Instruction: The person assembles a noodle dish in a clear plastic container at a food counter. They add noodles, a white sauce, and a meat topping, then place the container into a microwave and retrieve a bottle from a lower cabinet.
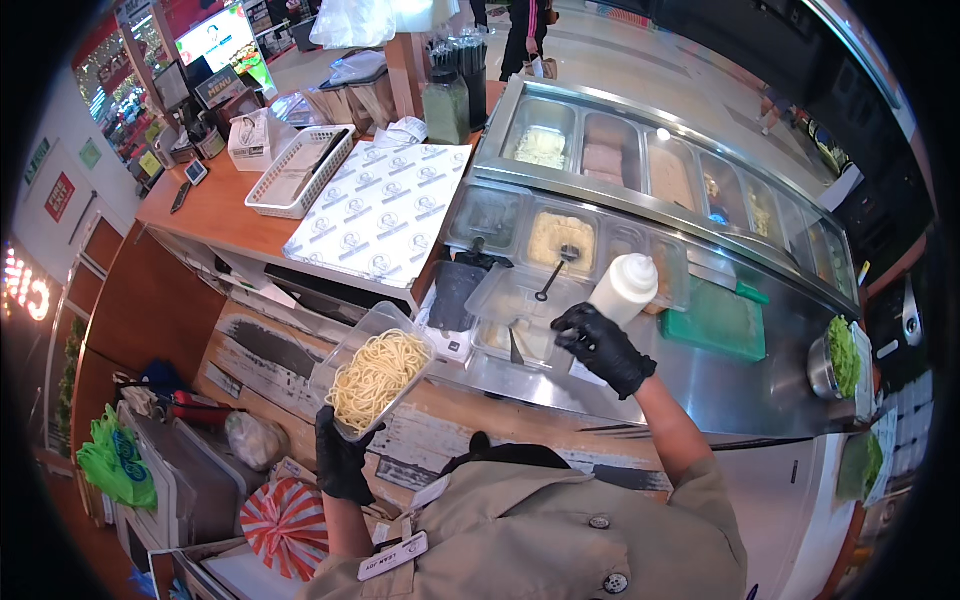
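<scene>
My left hand (345, 457), in a black glove, grips a clear plastic container (429, 346) by its near end. Cooked spaghetti noodles (381, 375) fill much of it, tilted over the floor beside the counter. My gloved right hand (602, 346) hovers over the steel counter, fingers curled; whether anything is between them is unclear. Just beyond it stands a white squeeze bottle (628, 283). To its left is a clear tub (495, 339) with a dark-handled utensil (516, 346) in it. Behind that, a black ladle (559, 271) rests in a tub of pale grated food (556, 234).
Steel food pans (671, 176) line the counter's back. A green cutting board (712, 319) and a steel bowl of lettuce (829, 364) are at right. Printed paper (379, 214) and a white basket (296, 176) cover the wooden counter. Storage bins (180, 480) stand at lower left.
</scene>
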`<action>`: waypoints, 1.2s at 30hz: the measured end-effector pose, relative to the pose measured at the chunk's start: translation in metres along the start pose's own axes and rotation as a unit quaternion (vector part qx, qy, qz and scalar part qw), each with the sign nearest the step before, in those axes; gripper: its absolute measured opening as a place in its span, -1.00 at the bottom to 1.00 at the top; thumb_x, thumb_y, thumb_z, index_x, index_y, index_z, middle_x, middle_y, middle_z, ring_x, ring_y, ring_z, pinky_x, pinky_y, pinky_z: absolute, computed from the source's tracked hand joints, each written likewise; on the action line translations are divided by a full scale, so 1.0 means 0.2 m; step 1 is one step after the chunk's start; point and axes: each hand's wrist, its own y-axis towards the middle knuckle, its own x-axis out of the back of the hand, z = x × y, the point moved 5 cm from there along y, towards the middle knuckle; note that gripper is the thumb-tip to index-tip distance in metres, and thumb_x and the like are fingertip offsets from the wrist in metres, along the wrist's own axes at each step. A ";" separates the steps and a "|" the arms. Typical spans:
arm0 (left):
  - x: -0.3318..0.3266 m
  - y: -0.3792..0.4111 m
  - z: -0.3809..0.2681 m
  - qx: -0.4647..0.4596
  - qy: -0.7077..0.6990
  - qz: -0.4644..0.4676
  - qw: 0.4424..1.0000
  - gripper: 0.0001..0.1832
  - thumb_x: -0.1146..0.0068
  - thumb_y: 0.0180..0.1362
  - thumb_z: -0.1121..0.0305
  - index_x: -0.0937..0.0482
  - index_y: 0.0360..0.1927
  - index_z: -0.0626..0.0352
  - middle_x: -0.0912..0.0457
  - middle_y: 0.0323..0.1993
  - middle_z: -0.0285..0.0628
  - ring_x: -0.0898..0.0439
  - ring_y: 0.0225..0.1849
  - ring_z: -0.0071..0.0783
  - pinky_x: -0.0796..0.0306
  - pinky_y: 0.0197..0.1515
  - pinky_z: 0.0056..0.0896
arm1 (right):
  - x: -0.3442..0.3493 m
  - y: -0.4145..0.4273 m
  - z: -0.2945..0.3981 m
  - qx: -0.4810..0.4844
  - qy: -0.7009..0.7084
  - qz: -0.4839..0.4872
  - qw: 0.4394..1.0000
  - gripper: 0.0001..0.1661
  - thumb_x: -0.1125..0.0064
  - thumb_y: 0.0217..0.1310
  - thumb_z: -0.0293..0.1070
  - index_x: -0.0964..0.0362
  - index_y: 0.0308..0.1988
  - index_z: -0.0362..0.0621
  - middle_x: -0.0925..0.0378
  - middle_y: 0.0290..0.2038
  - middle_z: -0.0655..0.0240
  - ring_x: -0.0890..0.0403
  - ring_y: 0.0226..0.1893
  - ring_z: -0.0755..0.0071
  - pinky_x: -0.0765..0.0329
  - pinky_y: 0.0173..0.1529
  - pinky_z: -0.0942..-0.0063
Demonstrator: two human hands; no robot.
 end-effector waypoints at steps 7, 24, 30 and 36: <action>0.14 0.12 -0.03 -0.022 -0.020 -0.028 0.999 -0.39 0.00 0.10 0.07 -0.26 0.15 0.24 -0.47 0.02 -0.04 -0.56 -0.07 -0.17 -0.58 -0.20 -0.19 | 0.07 0.06 0.18 -0.003 0.171 -0.154 0.973 -0.72 0.03 0.02 -0.75 -0.43 -0.23 -0.25 -0.41 -0.28 0.26 -0.52 -0.29 0.41 -0.50 -0.27 0.55; -0.15 0.98 -0.41 0.070 -0.014 0.121 0.990 -0.36 -0.01 0.12 0.10 -0.20 0.17 0.32 -0.43 0.05 0.04 -0.53 -0.03 -0.11 -0.59 -0.19 -0.14 | -0.18 0.59 -0.08 -0.171 -0.098 -0.248 0.948 -0.43 -0.14 -0.01 -0.55 -0.26 0.07 -0.08 -0.28 -0.01 0.16 -0.52 -0.27 0.21 -0.47 -0.13 0.34; -0.25 1.25 -0.31 0.109 0.062 0.182 0.975 -0.33 0.02 0.11 0.05 -0.20 0.18 0.31 -0.44 0.05 0.03 -0.52 -0.01 -0.15 -0.57 -0.16 -0.17 | -0.43 0.29 0.02 -0.364 -0.323 -0.020 0.874 -0.84 -0.13 0.02 -0.24 -0.49 -0.42 -0.07 -0.53 -0.43 0.24 -0.54 -0.32 0.16 -0.47 -0.32 0.19; -0.41 1.34 -0.20 0.200 0.042 0.258 0.944 -0.34 0.03 0.12 0.05 -0.20 0.18 0.32 -0.42 0.06 0.06 -0.52 -0.01 -0.09 -0.55 -0.11 -0.11 | -0.45 0.22 -0.05 -0.303 -0.468 -0.034 0.830 -0.91 -0.14 -0.13 -0.32 -0.47 -0.56 -0.06 -0.50 -0.57 0.27 -0.53 -0.39 0.20 -0.44 -0.42 0.20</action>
